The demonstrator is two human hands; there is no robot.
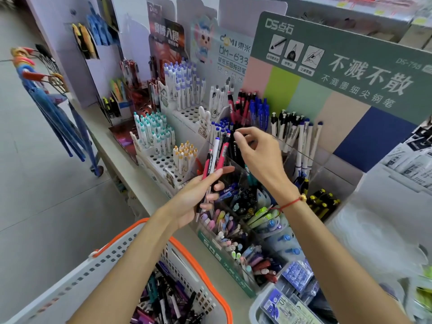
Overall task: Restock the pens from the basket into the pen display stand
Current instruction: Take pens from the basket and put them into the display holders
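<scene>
Restocking pens at shop counter, midway. Left hand (198,197) gripping small bunch of pens (214,162); right hand (257,150) pinching black pen (236,148) over clear display stand (311,160). Stand compartments partly filled; basket (112,251) below holding many loose pens, much left.

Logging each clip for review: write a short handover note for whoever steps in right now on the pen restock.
Left hand: grips a small bunch of pens, red and white ones, held upright beside the stand.
Right hand: fingertips pinched over the black pens in a clear compartment of the pen display stand; whether it holds one is unclear.
Basket: at lower left, many pens inside.
Done: stand compartments partly filled.
Left: place the held bunch, then empty the basket.
</scene>
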